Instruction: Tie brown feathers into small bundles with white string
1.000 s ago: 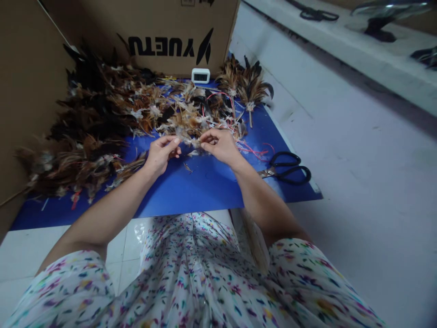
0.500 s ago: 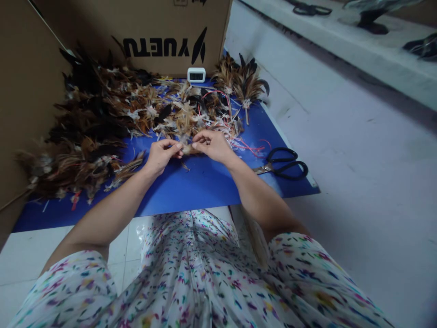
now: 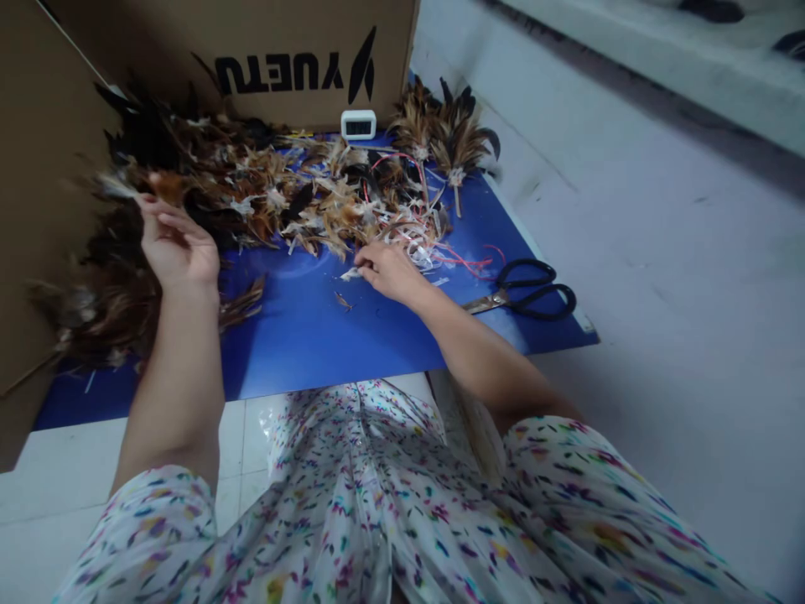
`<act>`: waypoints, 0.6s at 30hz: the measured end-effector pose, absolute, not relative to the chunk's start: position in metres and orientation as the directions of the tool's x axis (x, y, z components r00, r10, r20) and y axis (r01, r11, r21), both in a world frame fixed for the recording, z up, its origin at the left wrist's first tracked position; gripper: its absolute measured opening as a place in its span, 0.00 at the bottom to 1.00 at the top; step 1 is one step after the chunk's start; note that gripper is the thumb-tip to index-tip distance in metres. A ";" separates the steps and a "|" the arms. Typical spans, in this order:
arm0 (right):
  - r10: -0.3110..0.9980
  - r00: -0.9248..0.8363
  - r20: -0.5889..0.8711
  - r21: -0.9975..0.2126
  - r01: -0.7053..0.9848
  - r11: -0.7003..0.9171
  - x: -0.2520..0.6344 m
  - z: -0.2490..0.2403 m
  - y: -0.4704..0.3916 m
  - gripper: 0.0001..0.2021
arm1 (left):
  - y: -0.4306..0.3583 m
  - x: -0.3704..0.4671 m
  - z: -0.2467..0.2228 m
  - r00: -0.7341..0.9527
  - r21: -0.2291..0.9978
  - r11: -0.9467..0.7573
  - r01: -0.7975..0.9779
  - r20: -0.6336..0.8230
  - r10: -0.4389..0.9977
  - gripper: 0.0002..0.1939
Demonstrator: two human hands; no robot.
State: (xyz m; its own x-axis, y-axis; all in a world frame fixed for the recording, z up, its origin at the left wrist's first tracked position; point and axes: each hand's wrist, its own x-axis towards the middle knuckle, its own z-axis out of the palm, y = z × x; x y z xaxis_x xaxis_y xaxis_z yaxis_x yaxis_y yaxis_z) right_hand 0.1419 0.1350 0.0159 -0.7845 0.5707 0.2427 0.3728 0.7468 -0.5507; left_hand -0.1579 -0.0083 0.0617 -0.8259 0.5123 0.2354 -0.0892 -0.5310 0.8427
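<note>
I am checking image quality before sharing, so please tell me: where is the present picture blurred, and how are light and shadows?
Head view: pale soft feather tuft at the bare left hand, badly smeared; head view: black-handled metal scissors, noticeably clearer; head view: rather dim light, with a darker shadow on the smooth blue sheet beside the left forearm.

Blurred, covered and cut off

The feathers [image 3: 116, 186] at the left hand [image 3: 182, 252] blur too much to count. The right hand [image 3: 390, 270] partly covers a white scrap [image 3: 348, 274]; its grip is unclear. The right forearm [image 3: 465, 344] hides the scissors' [image 3: 501, 298] tip. The clock's [image 3: 358, 126] digits are unreadable. The picture's top edge crops the box [image 3: 314, 29].
</note>
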 end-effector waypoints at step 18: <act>0.563 -0.810 0.163 -0.461 0.442 0.770 0.142 0.020 0.130 0.09 | -0.025 -0.150 0.093 -0.705 0.502 0.499 0.706 0.563 0.431 0.05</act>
State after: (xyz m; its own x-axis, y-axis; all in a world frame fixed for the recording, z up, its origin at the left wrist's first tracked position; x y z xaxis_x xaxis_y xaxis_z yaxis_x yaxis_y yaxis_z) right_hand 0.1418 0.1298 0.0205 -0.8104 0.5627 0.1632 0.4415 0.7696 -0.4612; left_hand -0.1500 -0.0250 0.0931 -0.7049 0.4311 0.5632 0.7064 0.4987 0.5023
